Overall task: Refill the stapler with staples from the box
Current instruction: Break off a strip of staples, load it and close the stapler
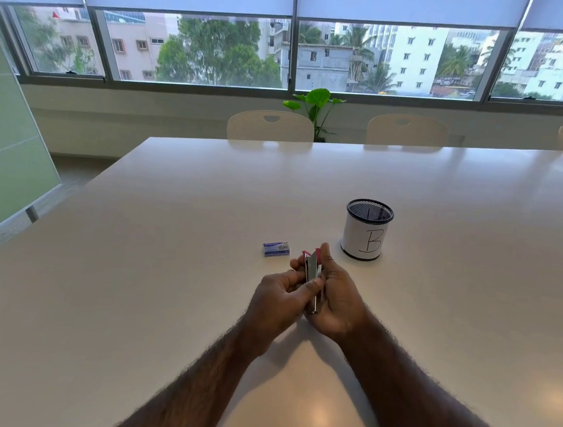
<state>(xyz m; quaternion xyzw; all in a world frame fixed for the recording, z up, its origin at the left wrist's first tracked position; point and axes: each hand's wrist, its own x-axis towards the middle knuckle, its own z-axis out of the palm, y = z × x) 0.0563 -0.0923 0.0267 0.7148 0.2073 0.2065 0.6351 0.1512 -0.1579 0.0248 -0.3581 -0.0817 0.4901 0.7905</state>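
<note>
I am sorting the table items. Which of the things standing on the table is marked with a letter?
The mesh pen cup, right of the hands, has a white wrap with "B". The small blue staple box bears no such letter.

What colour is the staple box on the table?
Blue, with a paler label panel; the staple box shows in the head view.

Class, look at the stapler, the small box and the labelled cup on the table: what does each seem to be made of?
Stapler: shiny silver metal with pink parts, probably plastic, held in both hands.
Box: thin printed cardboard, judging by its flat blue and white faces and sharp edges.
Cup: black wire mesh, see-through at the rim, wrapped in white paper marked B.
</note>
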